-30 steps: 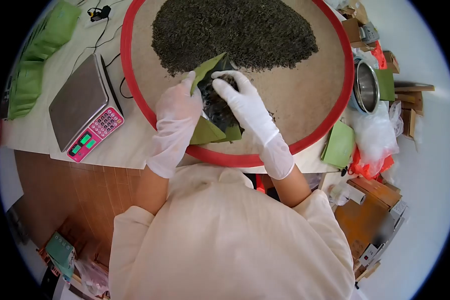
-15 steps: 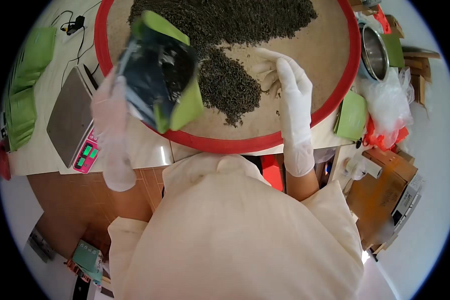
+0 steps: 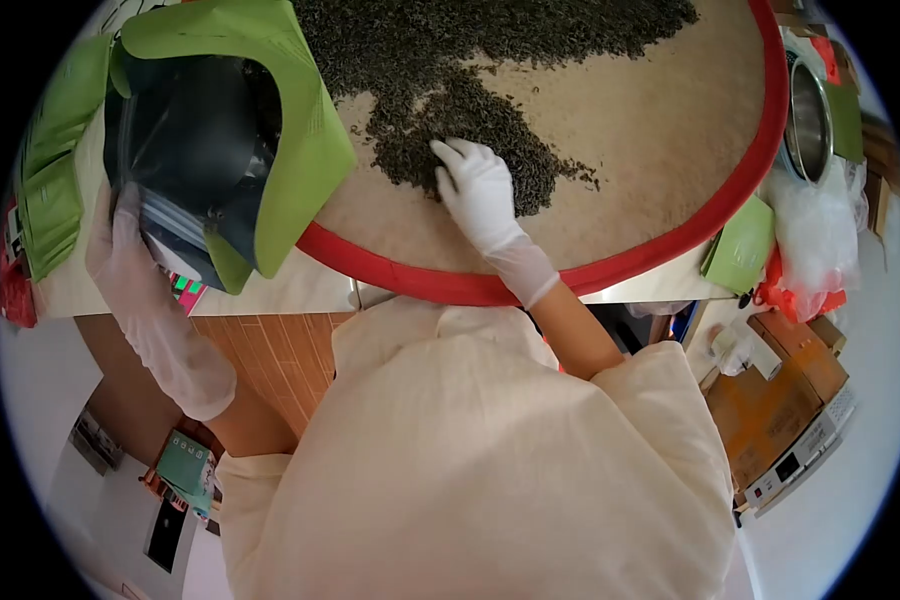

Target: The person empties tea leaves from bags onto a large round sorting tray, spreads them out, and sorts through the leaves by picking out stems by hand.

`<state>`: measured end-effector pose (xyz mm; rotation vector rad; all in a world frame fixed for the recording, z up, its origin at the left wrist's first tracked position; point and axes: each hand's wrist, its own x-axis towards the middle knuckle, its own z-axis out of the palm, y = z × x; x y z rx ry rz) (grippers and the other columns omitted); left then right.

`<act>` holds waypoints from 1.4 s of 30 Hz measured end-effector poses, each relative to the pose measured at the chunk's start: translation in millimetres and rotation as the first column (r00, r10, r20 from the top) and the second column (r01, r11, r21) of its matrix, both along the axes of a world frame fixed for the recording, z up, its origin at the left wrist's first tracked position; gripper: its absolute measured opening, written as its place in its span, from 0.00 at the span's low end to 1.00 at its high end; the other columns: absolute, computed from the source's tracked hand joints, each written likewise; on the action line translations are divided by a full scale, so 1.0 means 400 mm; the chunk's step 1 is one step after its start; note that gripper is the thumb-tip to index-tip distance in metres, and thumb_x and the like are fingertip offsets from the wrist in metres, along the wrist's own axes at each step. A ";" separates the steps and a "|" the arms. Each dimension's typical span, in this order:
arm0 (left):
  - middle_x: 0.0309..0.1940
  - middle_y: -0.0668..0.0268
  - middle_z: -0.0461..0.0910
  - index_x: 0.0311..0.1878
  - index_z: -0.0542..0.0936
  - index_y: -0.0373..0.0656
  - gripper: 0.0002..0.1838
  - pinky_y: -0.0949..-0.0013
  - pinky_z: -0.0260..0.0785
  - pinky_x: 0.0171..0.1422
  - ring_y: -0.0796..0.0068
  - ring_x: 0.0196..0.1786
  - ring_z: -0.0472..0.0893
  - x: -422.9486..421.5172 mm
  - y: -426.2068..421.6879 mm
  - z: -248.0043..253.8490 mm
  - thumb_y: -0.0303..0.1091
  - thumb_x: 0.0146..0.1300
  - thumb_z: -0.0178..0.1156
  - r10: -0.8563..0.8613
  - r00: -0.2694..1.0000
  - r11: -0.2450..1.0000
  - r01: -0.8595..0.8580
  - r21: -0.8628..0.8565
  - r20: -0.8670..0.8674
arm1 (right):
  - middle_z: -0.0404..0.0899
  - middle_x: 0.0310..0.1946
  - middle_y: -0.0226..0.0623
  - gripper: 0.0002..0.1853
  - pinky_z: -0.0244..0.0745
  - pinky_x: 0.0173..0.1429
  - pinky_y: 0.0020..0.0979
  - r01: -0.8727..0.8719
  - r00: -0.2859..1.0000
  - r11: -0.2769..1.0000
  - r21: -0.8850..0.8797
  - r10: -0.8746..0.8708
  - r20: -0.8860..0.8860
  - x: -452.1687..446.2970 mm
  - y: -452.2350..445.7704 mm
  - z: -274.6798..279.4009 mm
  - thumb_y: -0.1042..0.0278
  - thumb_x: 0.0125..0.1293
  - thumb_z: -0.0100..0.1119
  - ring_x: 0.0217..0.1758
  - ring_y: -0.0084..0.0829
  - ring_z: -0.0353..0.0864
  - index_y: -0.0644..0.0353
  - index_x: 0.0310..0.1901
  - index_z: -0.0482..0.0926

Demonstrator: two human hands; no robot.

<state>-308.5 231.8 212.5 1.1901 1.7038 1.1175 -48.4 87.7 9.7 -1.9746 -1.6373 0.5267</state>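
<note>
My left hand (image 3: 135,270), in a whitish glove, grips the lower left side of a green pouch (image 3: 305,150). The pouch is tilted, with its mouth spread wide towards me and its dark, shiny lining showing. Some dark bits cling inside; its bottom is hidden. My right hand (image 3: 480,195), also gloved, rests at the near left part of a small heap of dark dried tea leaves (image 3: 520,150). Its fingers are bent, with thumb and forefinger apart, and the tips touch the leaves. The heap lies on a round tan tray with a red rim (image 3: 440,285).
A larger spread of tea leaves (image 3: 400,50) covers the tray's far part. Several green pouches (image 3: 55,210) stand at the left. A pink-edged scale (image 3: 187,292) is mostly hidden behind the held pouch. On the right are a metal bowl (image 3: 808,120), plastic bags (image 3: 815,225) and a cardboard box (image 3: 770,400).
My left hand has moved left and brought the pouch closer to me, its mouth now facing me. My right hand has gone from above the tray's right side leftwards onto the small heap.
</note>
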 end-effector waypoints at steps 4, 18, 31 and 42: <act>0.41 0.62 0.80 0.55 0.74 0.29 0.17 0.81 0.70 0.45 0.81 0.40 0.79 0.004 -0.010 0.006 0.28 0.65 0.57 0.036 0.999 0.999 -0.035 0.033 -0.022 | 0.68 0.60 0.44 0.23 0.60 0.67 0.46 -0.151 0.985 0.971 0.188 0.132 0.110 -0.003 0.149 -0.057 0.65 0.60 0.57 0.65 0.44 0.65 0.54 0.58 0.72; 0.42 0.61 0.80 0.50 0.76 0.30 0.13 0.77 0.72 0.48 0.77 0.42 0.80 -0.046 -0.057 0.007 0.26 0.65 0.56 0.058 0.997 0.998 -0.058 -0.004 0.043 | 0.62 0.68 0.41 0.28 0.54 0.74 0.44 -0.814 0.579 0.580 0.036 0.815 -0.024 0.032 0.017 -0.095 0.71 0.60 0.52 0.71 0.40 0.60 0.50 0.64 0.67; 0.27 0.83 0.74 0.59 0.78 0.50 0.25 0.86 0.52 0.24 0.95 0.21 0.58 0.191 -0.112 0.020 0.19 0.63 0.45 -0.160 0.971 0.977 0.182 0.114 -0.175 | 0.63 0.67 0.47 0.26 0.53 0.73 0.42 -0.406 0.899 0.914 -0.009 0.401 0.177 0.146 0.153 -0.067 0.60 0.66 0.51 0.70 0.44 0.61 0.56 0.65 0.65; 0.20 0.64 0.72 0.60 0.76 0.62 0.23 0.74 0.66 0.36 0.81 0.23 0.67 0.267 -0.094 0.026 0.29 0.62 0.51 -0.307 0.823 0.951 0.242 -0.194 -0.478 | 0.77 0.36 0.37 0.22 0.70 0.46 0.37 -0.214 0.941 0.830 0.515 0.316 -0.119 0.093 0.067 0.493 0.68 0.48 0.66 0.40 0.39 0.75 0.57 0.48 0.79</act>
